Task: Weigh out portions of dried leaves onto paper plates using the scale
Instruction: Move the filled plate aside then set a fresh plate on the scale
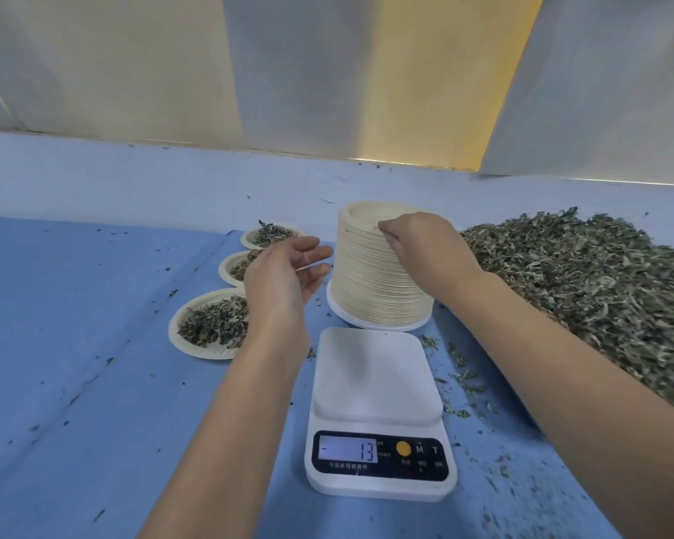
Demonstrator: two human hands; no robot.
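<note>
Right hand (417, 243) pinching the top rim of the plate stack (378, 274) at frame centre, just behind the bare scale (378, 387), left hand (285, 278) open and empty beside the stack, leaf pile (584, 289) at right, nearer the right hand.

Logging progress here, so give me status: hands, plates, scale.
Right hand pinching top of plate stack; left hand open beside it. Scale bare, reads minus 13. Three filled plates left. Nothing blocking.
</note>
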